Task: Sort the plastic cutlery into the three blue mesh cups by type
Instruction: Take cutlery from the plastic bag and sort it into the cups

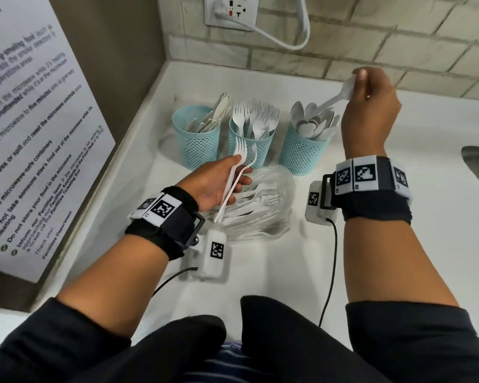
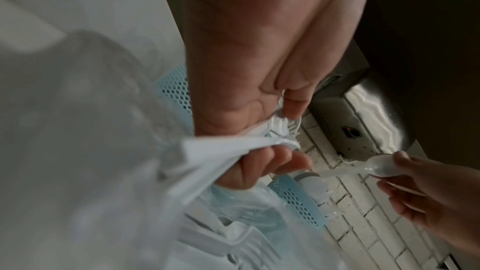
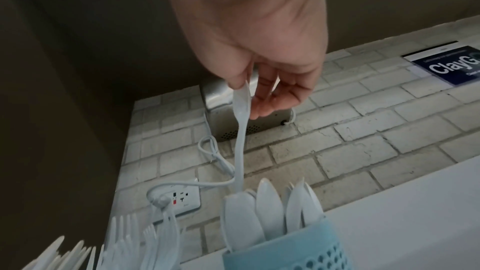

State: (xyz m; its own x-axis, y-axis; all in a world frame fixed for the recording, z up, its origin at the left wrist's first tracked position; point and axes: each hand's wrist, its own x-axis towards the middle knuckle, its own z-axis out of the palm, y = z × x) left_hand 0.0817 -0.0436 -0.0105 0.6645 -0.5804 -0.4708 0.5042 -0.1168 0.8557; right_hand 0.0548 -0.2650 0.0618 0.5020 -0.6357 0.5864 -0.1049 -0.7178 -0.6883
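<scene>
The right hand pinches a white plastic spoon by its bowl, handle angled down into the right cup, which already bristles with spoons. The left hand, nearer and to the left, grasps a small bunch of white forks, thumb over the handles and tines pointing toward the middle cup. That middle cup stands packed with forks, tines up; the left cup holds knives leaning outward. All three blue mesh cups stand in a row toward the far side of the white surface, near the brick-patterned wall. Just beside the left hand, on its near right, lies a clear plastic bag with more white cutlery inside; forks show through it. On the far wall a white socket carries a plugged-in white cable. A printed notice leans at the left.
</scene>
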